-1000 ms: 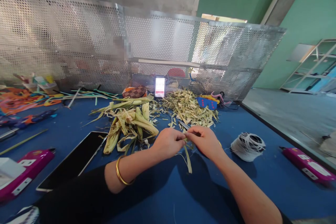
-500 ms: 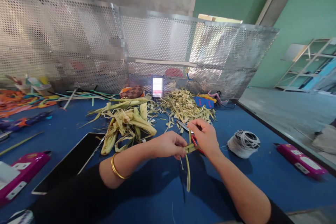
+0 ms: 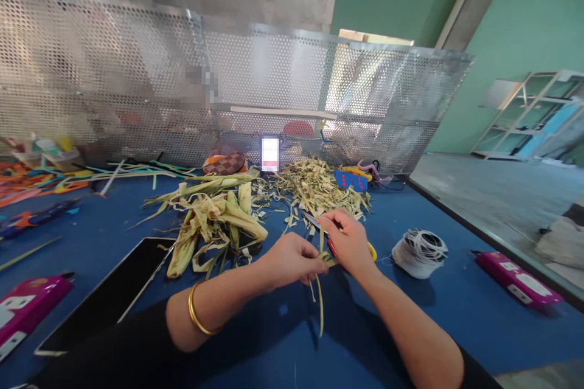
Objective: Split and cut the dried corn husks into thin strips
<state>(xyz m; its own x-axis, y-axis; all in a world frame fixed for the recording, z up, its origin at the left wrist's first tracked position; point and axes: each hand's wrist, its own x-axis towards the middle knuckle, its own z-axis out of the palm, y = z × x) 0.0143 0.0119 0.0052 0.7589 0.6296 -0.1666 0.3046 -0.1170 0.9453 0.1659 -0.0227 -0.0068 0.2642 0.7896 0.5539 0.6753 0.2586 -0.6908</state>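
Observation:
Between my two hands are narrow strips of pale green corn husk (image 3: 320, 307), crossed or looped where the fingers meet. My left hand (image 3: 292, 259) pinches them, thumb against fingertips. One strip hangs straight down below it. My right hand (image 3: 349, 240) closes on an upper strip that stands up by its fingertips; the palm side is hidden. Under the right hand lie scissors (image 3: 311, 219), blades pointing away to the left, with red and yellow on the handles partly covered. A pile of whole husks (image 3: 219, 219) lies to the left, and a heap of husk scraps (image 3: 314, 185) lies beyond my hands.
A spool of white string (image 3: 420, 253) stands to the right, near a magenta power strip (image 3: 517, 279). A dark tablet (image 3: 109, 295) and another power strip (image 3: 34, 310) lie on the left. Behind the blue table rises a perforated metal screen (image 3: 274, 73), with a lit phone (image 3: 270, 153) before it.
My hands have drawn slightly apart from their close pinch, showing the crossed strips and more of the hanging one. The scissors' handles show more. The whole view has shifted slightly.

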